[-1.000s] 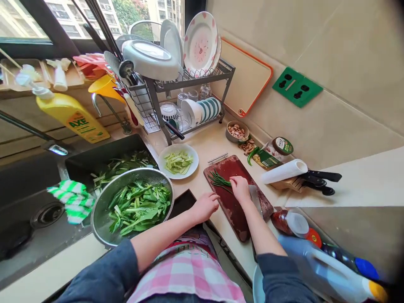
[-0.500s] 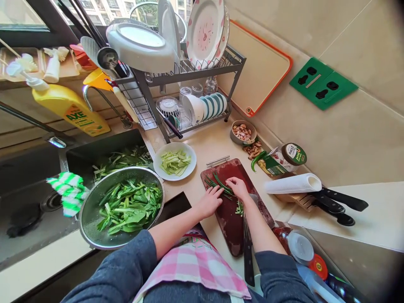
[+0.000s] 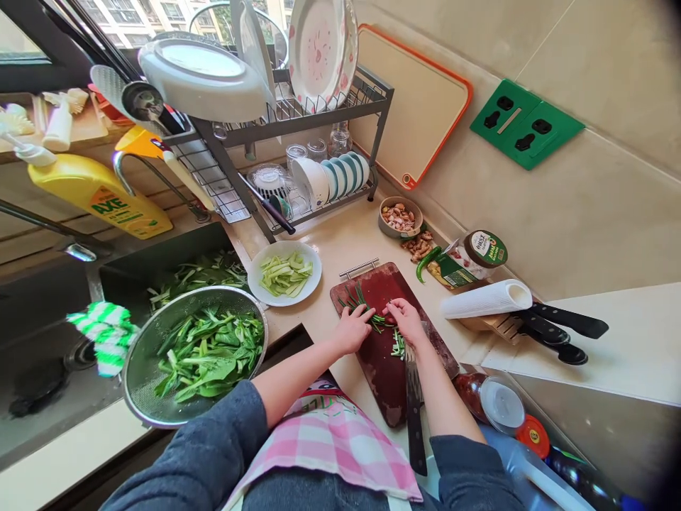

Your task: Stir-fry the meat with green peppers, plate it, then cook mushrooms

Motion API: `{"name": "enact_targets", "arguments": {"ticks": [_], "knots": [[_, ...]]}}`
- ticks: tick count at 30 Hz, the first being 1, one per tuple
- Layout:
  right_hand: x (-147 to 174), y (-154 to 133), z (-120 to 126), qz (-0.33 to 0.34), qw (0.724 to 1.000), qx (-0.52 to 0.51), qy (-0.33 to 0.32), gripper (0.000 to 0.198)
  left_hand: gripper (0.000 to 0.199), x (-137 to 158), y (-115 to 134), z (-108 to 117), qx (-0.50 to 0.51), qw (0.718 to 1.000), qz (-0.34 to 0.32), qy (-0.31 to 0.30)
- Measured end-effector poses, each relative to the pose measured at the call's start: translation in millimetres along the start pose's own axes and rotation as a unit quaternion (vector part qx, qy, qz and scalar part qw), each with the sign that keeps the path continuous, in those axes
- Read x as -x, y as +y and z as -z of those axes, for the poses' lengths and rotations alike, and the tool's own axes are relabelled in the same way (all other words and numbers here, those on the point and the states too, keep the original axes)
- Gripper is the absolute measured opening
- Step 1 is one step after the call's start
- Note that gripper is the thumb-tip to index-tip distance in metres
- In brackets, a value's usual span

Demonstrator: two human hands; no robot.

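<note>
Long green scallions (image 3: 360, 294) lie across the dark red cutting board (image 3: 387, 407). My left hand (image 3: 354, 329) rests over them, its fingers curled round the stalks. Close by on the right, my right hand (image 3: 406, 321) is closed in a pinch at the scallions' near ends; its fingertips partly hide what they grip. Below the hands sits a small pile of chopped scallion (image 3: 398, 343). A knife (image 3: 416, 419) lies along the board's right side, its dark handle pointing towards me and its blade partly under my right wrist.
Left of the board stand a white plate (image 3: 316, 284) of sliced pale-green vegetable and a colander (image 3: 133, 383) of leafy greens by the sink (image 3: 32, 419). Behind are a dish rack (image 3: 298, 128) and a bowl of garlic (image 3: 400, 233). At right are a paper roll (image 3: 482, 301) and knife block (image 3: 497, 328).
My right hand has come slightly down and away from the upper stalks, its pinch now near their lower ends. My left hand stays over the scallions. The whole view has shifted a little.
</note>
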State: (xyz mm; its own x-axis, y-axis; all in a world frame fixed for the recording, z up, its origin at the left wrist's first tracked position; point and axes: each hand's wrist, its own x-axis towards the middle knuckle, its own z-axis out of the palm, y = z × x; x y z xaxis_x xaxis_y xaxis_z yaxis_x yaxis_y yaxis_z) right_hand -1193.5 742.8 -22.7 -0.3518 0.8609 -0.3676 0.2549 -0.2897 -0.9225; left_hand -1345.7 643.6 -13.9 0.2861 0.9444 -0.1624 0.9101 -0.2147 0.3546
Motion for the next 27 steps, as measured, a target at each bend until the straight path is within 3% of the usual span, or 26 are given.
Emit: {"name": "enact_targets", "arguments": {"ticks": [7,9,10,12,14,19,24,27], "knots": [[30.1,-13.2,24.0,0.029,0.997,-0.011,0.073,0.043,0.013,2.1,5.2,9.0,0.052,0.998,0.025,0.025],[43.9,-14.4,20.0,0.033,0.996,-0.012,0.085,0.040,0.012,8.3,9.6,14.2,0.147,0.986,0.044,0.073],[52.0,-14.2,14.8,0.033,0.996,-0.018,0.086,0.039,0.011,12.5,12.3,15.7,0.234,0.966,0.056,0.094],[69.6,-12.1,-0.9,0.032,0.996,-0.041,0.076,0.035,0.008,22.5,18.2,15.4,0.427,0.895,0.079,0.108],[87.1,-8.4,-20.2,0.034,0.997,-0.054,0.054,0.030,0.016,33.7,24.2,11.8,0.584,0.802,0.098,0.084],[113.0,-2.8,-55.4,0.100,0.994,0.041,0.015,0.022,0.036,66.0,32.9,6.7,0.797,0.567,0.196,0.072],[116.4,-13.6,-83.1,0.173,0.976,0.091,-0.101,0.016,0.041,113.1,27.2,9.8,0.869,0.416,0.253,0.090],[119.8,-20.9,-117.6,0.226,0.947,0.110,-0.198,0.015,0.040,154.7,14.9,7.7,0.889,0.373,0.231,0.131]]}}
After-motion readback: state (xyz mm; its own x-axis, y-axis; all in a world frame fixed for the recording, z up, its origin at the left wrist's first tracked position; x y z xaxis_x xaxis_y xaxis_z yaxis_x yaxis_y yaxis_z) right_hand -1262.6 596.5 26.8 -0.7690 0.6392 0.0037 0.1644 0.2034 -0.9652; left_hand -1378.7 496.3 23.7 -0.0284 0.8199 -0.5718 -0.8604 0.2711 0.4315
